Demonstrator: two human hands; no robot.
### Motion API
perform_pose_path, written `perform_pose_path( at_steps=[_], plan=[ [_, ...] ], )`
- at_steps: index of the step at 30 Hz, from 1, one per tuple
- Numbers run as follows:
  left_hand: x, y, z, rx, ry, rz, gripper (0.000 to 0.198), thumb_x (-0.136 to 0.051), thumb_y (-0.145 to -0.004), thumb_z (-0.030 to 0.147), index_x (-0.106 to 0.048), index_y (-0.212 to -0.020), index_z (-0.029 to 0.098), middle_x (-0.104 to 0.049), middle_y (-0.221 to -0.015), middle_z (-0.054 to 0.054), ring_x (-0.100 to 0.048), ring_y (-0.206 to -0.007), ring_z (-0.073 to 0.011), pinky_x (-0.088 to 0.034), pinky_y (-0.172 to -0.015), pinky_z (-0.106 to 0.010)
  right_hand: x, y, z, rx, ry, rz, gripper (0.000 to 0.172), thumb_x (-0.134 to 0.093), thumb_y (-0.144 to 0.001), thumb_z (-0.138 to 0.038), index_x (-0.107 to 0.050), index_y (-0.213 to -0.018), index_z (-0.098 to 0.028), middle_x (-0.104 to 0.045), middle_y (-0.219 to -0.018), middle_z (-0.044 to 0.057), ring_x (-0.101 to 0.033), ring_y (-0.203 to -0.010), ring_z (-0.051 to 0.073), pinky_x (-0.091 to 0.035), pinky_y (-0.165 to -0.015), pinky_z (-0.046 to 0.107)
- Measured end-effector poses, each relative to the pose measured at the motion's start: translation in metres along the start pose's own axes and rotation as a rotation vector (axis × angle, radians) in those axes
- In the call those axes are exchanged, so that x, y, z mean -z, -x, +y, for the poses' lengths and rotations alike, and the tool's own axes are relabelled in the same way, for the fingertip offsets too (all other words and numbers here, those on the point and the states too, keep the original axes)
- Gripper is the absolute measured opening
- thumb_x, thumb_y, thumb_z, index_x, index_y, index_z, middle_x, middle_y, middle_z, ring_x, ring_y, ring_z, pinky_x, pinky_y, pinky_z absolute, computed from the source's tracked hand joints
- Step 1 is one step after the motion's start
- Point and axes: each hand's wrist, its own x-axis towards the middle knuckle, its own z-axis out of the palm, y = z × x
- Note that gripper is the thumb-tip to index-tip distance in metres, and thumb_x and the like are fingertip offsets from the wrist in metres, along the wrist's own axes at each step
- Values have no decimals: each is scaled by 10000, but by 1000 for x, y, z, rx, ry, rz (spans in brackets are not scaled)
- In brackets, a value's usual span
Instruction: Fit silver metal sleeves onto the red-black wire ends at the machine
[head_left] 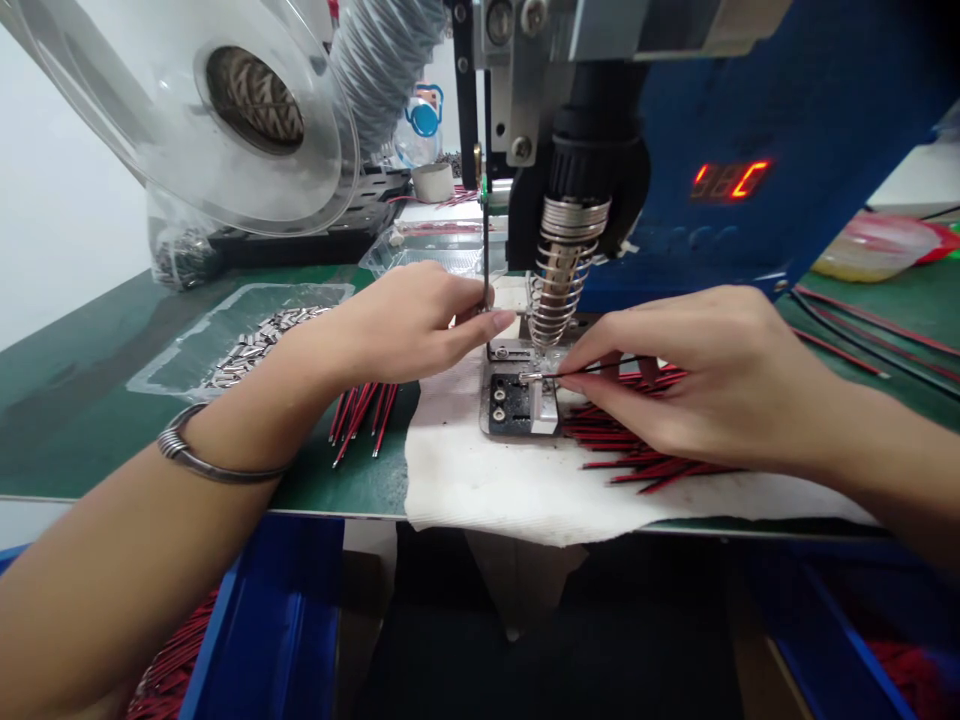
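Observation:
My right hand [675,370] pinches a thin dark wire [611,366] between thumb and fingertips. The wire's end reaches a small metal connector [531,378] on the black fixture [510,405]. Above that stands the soldering head [562,270], its tip wrapped in a coil spring. My left hand [420,320] is at the thin upright rod [487,240] left of the spring, thumb and index finger closed close together. What they hold, if anything, is hidden. Beneath my right hand lies a bundle of red-and-black wires [622,440] on a white cloth [465,490].
A clear tray of metal connectors [251,345] sits left, beside more red-and-black wires [364,420]. A clear spool-like disc [150,90] and a grey flexible hose [382,70] hang at upper left. The blue machine housing [675,250] bounds the right. Blue bins [262,610] stand below the table edge.

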Motion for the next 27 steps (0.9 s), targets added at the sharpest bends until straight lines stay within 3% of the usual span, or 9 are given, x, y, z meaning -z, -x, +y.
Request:
perform_pose_path(
  at_steps=[8, 18, 27],
  plan=[
    [-1, 0, -1, -9, 18, 22, 410, -427, -1021, 436, -509, -679, 224, -566, -577, -26, -467, -565, -163, -332, -615, -337, 1, -2, -4, 0, 14, 66, 56, -706, -952, -193, -749, -922, -214, -807, -840, 15, -716, -694, 169, -513, -609, 305],
    [-3, -1, -3, -36, 7, 46, 427, -438, -1018, 443, -530, -667, 217, -537, -555, -12, -481, -539, -153, -332, -601, -332, 4, 0, -19, 55, 2, 135, 116, -690, -981, -174, -712, -952, -284, -781, -819, -33, -684, -682, 172, -539, -648, 336],
    [-1, -1, -2, -37, 20, 30, 415, -431, -1020, 426, -553, -687, 210, -561, -581, -18, -487, -554, -152, -350, -617, -327, 5, 0, -21, 98, 30, 167, 98, -692, -979, -146, -702, -942, -236, -766, -788, -25, -672, -688, 143, -527, -628, 320]
  ],
)
